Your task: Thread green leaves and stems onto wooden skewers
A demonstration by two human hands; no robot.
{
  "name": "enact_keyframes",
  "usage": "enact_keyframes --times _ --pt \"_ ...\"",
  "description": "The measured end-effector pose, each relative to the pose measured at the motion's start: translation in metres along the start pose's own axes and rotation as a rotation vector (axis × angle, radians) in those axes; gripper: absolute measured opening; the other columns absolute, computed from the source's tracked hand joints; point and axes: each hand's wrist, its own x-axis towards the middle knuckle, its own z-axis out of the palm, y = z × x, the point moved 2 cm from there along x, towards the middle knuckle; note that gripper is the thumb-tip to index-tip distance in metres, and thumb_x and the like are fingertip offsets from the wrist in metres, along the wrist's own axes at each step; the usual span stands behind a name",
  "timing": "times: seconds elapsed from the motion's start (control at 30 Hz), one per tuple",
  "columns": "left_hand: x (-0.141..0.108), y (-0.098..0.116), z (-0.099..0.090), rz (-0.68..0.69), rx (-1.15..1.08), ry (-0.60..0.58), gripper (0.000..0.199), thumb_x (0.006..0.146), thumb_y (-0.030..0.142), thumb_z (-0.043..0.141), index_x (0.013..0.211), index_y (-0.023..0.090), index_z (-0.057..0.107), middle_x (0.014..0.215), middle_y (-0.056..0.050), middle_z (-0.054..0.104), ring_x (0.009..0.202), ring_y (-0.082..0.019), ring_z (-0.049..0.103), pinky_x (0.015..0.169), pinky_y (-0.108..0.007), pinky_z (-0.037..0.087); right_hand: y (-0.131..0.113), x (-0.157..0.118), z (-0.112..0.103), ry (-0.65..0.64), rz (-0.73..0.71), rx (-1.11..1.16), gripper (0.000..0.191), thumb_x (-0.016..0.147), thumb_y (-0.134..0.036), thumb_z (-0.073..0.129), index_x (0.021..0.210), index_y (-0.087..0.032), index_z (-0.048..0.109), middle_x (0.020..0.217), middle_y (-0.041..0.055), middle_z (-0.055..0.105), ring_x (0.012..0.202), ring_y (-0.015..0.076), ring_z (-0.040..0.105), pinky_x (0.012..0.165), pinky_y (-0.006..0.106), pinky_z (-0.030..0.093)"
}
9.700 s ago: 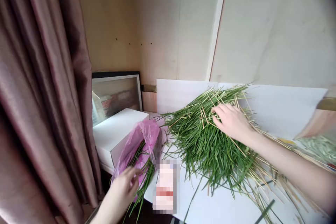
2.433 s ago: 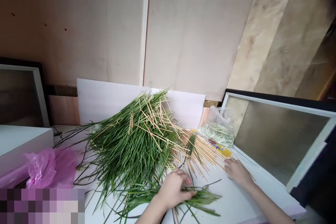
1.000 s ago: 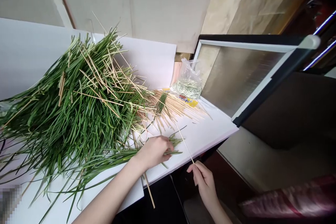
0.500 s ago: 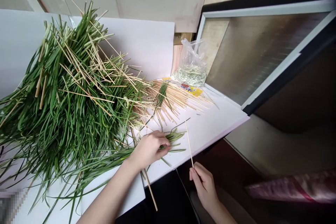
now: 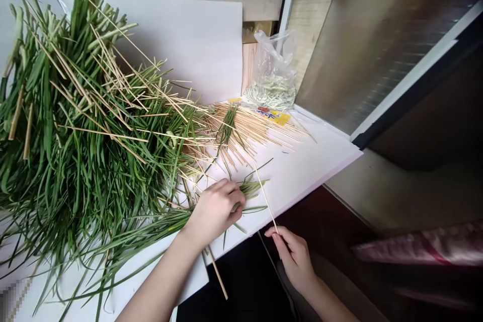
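My left hand is closed around a small bunch of chives at the table's front edge. Pale stem ends stick out past my fingers, and long leaves trail back to the left under my forearm. Between thumb and fingers of my right hand is the lower end of a thin bamboo skewer. Its tip points up and left, beside the stem ends. A big heap of chives, with many skewers stuck through or lying on it, fills the left side.
Loose bamboo skewers lie fanned out behind my hands, a small chive bundle on top. A clear bag of short pale pieces stands at the back. Beneath my left wrist a stick juts over the edge. A framed panel leans right.
The skewer in my right hand has tilted further left, its tip closer to the chive stems. My left hand stays closed on the bunch. The view has shifted slightly.
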Motion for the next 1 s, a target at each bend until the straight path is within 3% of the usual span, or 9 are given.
enact_keyframes --times 0.1,0.33,0.5,0.6,0.7,0.83,1.0 --pt "0.000 0.000 0.001 0.004 -0.014 0.001 0.012 0.086 0.016 0.065 0.093 0.023 0.071 0.095 -0.003 0.067 0.092 -0.023 0.060 0.081 -0.035 0.047 0.002 -0.002 0.000 0.001 0.052 -0.009 0.025 0.105 -0.024 0.043 0.102 -0.022 0.068 0.072 -0.0014 0.063 0.049 0.0111 0.047 0.051 0.024 0.040" --pt "-0.001 -0.001 -0.001 0.029 0.136 -0.008 0.015 0.092 0.029 0.063 0.100 0.023 0.073 0.099 -0.007 0.067 0.092 -0.026 0.059 0.081 -0.039 0.045 0.002 -0.003 -0.002 0.031 0.099 -0.006 0.029 0.105 -0.033 0.044 0.094 -0.020 0.068 0.064 -0.0014 0.057 0.047 0.0124 0.044 0.048 0.025 0.035" --pt "0.001 0.001 -0.003 0.037 0.144 -0.026 0.014 0.088 0.022 0.064 0.097 0.021 0.074 0.099 -0.008 0.067 0.093 -0.026 0.060 0.082 -0.039 0.046 0.000 -0.005 -0.002 0.012 0.119 0.024 0.034 0.105 -0.038 0.043 0.091 -0.019 0.068 0.062 -0.0024 0.051 0.048 0.0116 0.038 0.049 0.026 0.032" --pt "0.002 0.000 -0.003 -0.023 -0.001 0.011 0.015 0.082 0.017 0.066 0.094 0.021 0.073 0.099 -0.006 0.068 0.095 -0.025 0.062 0.084 -0.036 0.047 0.000 -0.007 -0.001 -0.030 0.134 0.053 0.040 0.107 -0.038 0.037 0.093 -0.018 0.069 0.057 -0.0063 0.036 0.046 0.0109 0.030 0.046 0.026 0.027" --pt "0.001 -0.009 -0.003 -0.183 -0.272 0.095 0.014 0.082 0.020 0.064 0.094 0.021 0.071 0.096 -0.003 0.072 0.082 -0.019 0.063 0.077 -0.031 0.048 0.001 -0.008 0.001 -0.094 0.144 0.088 0.042 0.108 -0.039 0.034 0.109 -0.016 0.070 0.055 -0.0087 0.025 0.044 0.0112 0.025 0.045 0.026 0.022" --pt "0.000 -0.024 0.000 -0.375 -0.522 0.193 0.017 0.086 0.030 0.062 0.098 0.019 0.069 0.082 0.000 0.075 0.066 -0.014 0.060 0.064 -0.026 0.043 0.002 -0.012 0.004 -0.188 0.153 0.114 0.043 0.108 -0.039 0.035 0.130 -0.016 0.065 0.056 -0.0089 0.026 0.045 0.0116 0.025 0.045 0.027 0.021" --pt "0.000 -0.030 0.002 -0.414 -0.640 0.293 0.025 0.086 0.037 0.064 0.100 0.017 0.070 0.082 -0.002 0.073 0.065 -0.013 0.057 0.058 -0.025 0.039 0.001 -0.013 0.004 -0.207 0.158 0.087 0.042 0.108 -0.039 0.035 0.119 -0.018 0.070 0.056 -0.0076 0.030 0.047 0.0120 0.026 0.048 0.028 0.023"
